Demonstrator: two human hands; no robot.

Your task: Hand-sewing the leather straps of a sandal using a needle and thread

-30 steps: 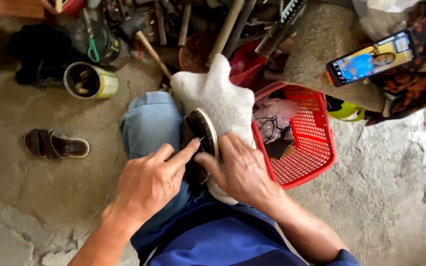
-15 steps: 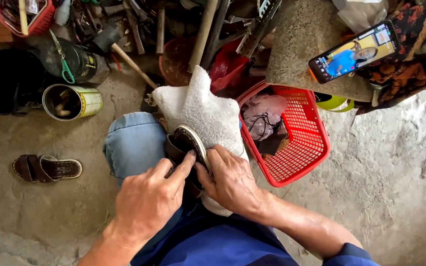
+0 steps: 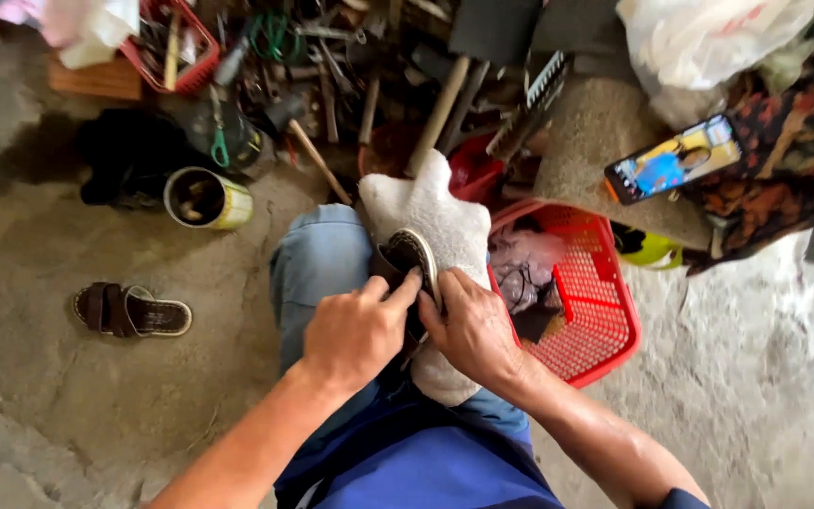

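Dark leather-looking shoe, sole edge up, sits on the white cloth draped over our knee; left hand has its fingers closed together on the near sole edge and right hand is clamped on the other side, so we'd judge it light, with a stiff rim, a soft upper and a dry grip, best held by the sole rim. Red plastic basket lies on the concrete floor just right of the knee; a yellow-labelled round tin stands open to the left near a brown sandal. A phone with a lit screen rests on the stone block at upper right, and what's printed on the tin is too small to tell.
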